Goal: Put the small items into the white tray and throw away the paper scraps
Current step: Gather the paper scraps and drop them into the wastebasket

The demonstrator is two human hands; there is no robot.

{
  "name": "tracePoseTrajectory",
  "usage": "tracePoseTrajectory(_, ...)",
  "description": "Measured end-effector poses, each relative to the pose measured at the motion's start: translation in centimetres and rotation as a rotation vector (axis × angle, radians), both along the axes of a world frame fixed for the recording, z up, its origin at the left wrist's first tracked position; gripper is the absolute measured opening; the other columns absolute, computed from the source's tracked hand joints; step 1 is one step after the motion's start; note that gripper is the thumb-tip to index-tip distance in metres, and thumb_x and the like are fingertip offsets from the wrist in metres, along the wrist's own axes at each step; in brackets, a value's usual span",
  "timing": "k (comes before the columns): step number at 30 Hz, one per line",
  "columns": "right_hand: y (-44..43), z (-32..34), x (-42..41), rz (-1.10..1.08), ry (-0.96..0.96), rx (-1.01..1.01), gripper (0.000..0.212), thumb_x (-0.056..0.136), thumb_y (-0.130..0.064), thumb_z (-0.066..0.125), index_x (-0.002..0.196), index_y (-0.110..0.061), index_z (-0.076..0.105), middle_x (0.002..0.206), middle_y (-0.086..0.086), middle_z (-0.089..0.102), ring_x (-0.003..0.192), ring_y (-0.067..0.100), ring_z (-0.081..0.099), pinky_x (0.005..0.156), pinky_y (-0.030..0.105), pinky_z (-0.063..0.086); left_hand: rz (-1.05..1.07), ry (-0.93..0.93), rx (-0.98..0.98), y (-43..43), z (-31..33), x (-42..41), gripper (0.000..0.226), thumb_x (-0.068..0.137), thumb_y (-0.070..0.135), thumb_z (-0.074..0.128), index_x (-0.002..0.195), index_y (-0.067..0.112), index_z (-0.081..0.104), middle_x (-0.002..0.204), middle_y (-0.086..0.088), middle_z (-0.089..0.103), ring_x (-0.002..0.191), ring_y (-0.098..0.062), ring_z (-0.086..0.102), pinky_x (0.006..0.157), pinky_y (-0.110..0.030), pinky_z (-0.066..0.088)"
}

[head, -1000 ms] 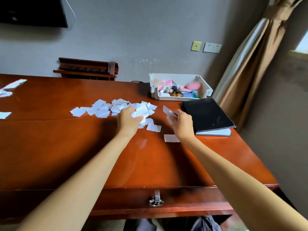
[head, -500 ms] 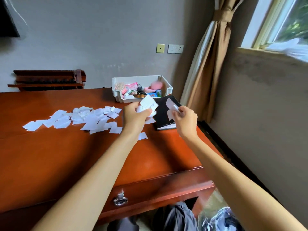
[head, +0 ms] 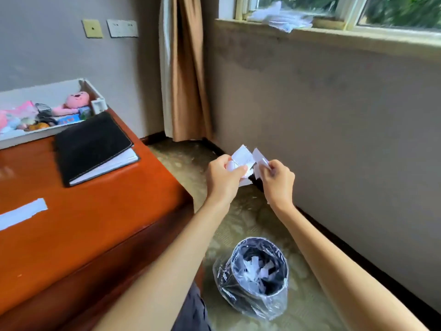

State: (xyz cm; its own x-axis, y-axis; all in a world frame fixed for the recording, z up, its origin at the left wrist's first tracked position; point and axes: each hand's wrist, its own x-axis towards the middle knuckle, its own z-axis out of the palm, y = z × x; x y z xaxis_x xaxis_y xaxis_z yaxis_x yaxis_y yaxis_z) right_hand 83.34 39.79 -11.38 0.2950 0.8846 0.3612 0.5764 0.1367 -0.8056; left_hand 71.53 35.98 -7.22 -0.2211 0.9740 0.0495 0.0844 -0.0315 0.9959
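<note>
Scraps: white paper scraps (head: 242, 156) are in both hands, in the air past the desk's end, over the floor.
Left hand: the left hand (head: 223, 181) has its fingers and thumb curled round a bunch of scraps.
Right hand: the right hand (head: 278, 181) pinches a few scraps between thumb and fingers, just beside the left one.
Bin: the bin (head: 248, 297) stands on the floor between the forearms, lined with a clear bag; white paper lies inside.
Strip: one white strip (head: 22, 212) lies on the desk (head: 95, 223).
Tray: the tray (head: 43, 93) sits at the desk's far corner and holds items (head: 76, 101).
Notebook: a black notebook (head: 93, 144), closed, lies just before the tray.
</note>
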Motion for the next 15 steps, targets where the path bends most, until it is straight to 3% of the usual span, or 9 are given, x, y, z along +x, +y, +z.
tracePoseTrajectory(3, 0.1, -4.4, 4.0, -0.062, -0.024, -0.093, 0.035, 0.092, -0.009, 0.049, 0.058, -0.008, 0.044, 0.055, -0.002, 0.042, 0.051, 0.011, 0.034, 0.051, 0.027, 0.025, -0.079, 0.003, -0.105, 1.7, -3.9, 4.2, 0.033, 0.079, -0.004, 0.062, 0.060, 0.007, 0.038, 0.062, -0.006, 0.042, 0.053, -0.013, 0.040, 0.037, -0.004, 0.033)
tracePoseTrajectory(5, 0.0, -7.5, 6.0, -0.094, -0.039, -0.167, 0.029, 0.093, -0.011, 0.050, 0.067, 0.000, 0.052, 0.060, 0.002, 0.048, 0.056, 0.016, 0.039, 0.055, 0.027, 0.028, -0.103, 0.013, -0.179, 2.8, -7.0, 6.1, 0.026, 0.078, -0.001, 0.063, 0.064, 0.006, 0.043, 0.063, -0.007, 0.046, 0.055, -0.015, 0.044, 0.046, -0.011, 0.040)
tracePoseTrajectory(8, 0.1, -12.2, 8.5, -0.128, -0.070, -0.299, 0.030, 0.094, -0.013, 0.048, 0.065, -0.004, 0.046, 0.057, 0.000, 0.045, 0.054, 0.013, 0.037, 0.048, 0.024, 0.027, -0.129, 0.057, -0.297, 4.4, -11.7, 8.4, 0.013, 0.071, 0.008, 0.067, 0.074, 0.008, 0.055, 0.072, -0.008, 0.052, 0.064, -0.017, 0.049, 0.058, -0.026, 0.045)
tracePoseTrajectory(12, 0.1, -18.1, 10.3, -0.125, -0.083, -0.522, 0.029, 0.093, -0.012, 0.046, 0.066, -0.001, 0.046, 0.066, 0.011, 0.052, 0.062, 0.020, 0.043, 0.055, 0.029, 0.030, -0.143, 0.145, -0.456, 6.0, -17.7, 10.0, 0.037, 0.076, 0.001, 0.065, 0.054, 0.013, 0.038, 0.060, -0.002, 0.046, 0.058, -0.019, 0.045, 0.048, -0.017, 0.039)
tracePoseTrajectory(15, -0.3, -22.0, 10.9, -0.109, -0.075, -0.686, 0.025, 0.091, -0.009, 0.044, 0.068, 0.001, 0.047, 0.066, 0.012, 0.050, 0.065, 0.022, 0.043, 0.054, 0.032, 0.029, -0.173, 0.216, -0.573, 6.9, -21.7, 10.4, 0.034, 0.077, -0.001, 0.062, 0.055, 0.012, 0.041, 0.067, -0.007, 0.053, 0.061, -0.020, 0.047, 0.036, -0.011, 0.035)
